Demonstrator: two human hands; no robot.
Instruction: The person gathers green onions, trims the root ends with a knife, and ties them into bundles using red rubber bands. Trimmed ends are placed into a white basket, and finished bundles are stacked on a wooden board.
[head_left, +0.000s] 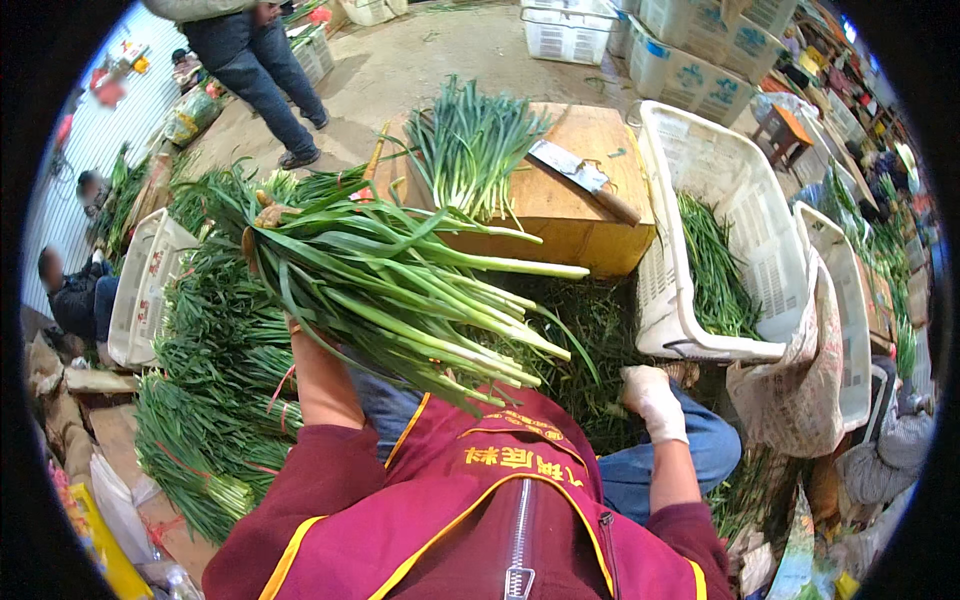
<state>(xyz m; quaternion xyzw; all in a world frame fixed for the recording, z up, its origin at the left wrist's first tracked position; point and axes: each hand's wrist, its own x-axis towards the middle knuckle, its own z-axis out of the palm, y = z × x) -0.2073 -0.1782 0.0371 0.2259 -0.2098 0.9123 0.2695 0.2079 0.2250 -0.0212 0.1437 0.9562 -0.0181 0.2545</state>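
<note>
My left hand (274, 225), partly hidden by leaves, grips a large loose bunch of garlic chives or similar leafy greens (405, 292). The pale stem ends point right, over my lap. My right hand (646, 391), in a whitish glove, rests by my right knee below the white crate; its fingers are bent and I cannot tell whether they hold anything. In front of me, a trimmed bundle of the same greens (476, 150) lies on a wooden block (555, 225). A cleaver (581, 178) with a wooden handle lies beside it, handle towards the right front.
A tall white plastic crate (682, 315) with greens inside stands at the right, a woven sack (795, 382) beside it. Tied greens (232, 322) are heaped at the left. A person (255, 67) stands beyond them. Stacked crates (690, 67) stand at the back.
</note>
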